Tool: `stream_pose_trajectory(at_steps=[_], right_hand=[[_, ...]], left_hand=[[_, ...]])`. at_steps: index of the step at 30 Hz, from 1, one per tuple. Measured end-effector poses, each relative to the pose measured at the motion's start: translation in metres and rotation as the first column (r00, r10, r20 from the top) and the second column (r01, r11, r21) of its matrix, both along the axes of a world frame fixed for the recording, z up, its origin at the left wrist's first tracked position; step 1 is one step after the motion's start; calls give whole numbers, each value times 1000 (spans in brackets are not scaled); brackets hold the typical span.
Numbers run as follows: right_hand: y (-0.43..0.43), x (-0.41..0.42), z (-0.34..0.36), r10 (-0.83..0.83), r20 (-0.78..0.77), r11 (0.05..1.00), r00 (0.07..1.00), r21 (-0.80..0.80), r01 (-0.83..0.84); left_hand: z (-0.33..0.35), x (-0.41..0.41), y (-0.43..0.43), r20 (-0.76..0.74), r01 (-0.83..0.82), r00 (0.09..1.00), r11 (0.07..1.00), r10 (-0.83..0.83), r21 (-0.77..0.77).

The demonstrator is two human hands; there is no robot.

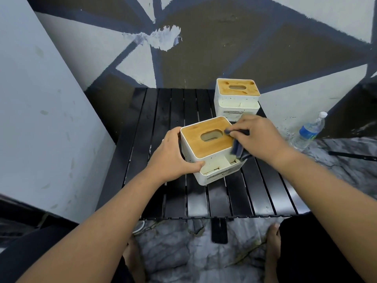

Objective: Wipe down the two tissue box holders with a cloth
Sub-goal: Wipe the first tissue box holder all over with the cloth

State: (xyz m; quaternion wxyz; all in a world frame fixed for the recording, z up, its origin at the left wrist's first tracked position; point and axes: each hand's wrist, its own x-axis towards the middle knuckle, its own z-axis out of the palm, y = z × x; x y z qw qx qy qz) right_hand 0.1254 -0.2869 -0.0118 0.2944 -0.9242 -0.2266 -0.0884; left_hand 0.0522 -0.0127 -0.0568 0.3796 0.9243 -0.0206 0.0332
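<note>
My left hand [173,158] grips the left side of the near white plastic tissue box holder with a wooden lid [212,148], thumb on its front face. My right hand [259,137] holds a dark blue cloth [236,147] against the lid's right edge. This holder stands on the black slatted table [224,197]. A second matching white holder [236,99] stands behind it, apart, at the table's far edge. A clear plastic water bottle with a blue label [308,133] is off the table to the right.

We look down on a black slatted table [234,201]. A white square tissue box holder with a wooden lid [214,148] stands mid-table; a second matching holder [234,105] stands at the far right edge.
</note>
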Motion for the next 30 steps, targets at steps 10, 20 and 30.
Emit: stream_pose_trajectory(at_steps=[10, 20, 30], right_hand=[[2, -3, -2, 10, -21, 999, 1000, 47, -9], [20, 28, 4, 12, -37, 1000, 999, -2, -13], [-1, 41, -1, 96, -206, 985, 974, 164, -62]], left_hand=[[-1, 1, 0, -2, 8, 1000, 999, -8, -38], [1, 1, 1, -19, 46, 999, 997, -48, -69], [0, 3, 3, -49, 62, 997, 997, -64, -35]])
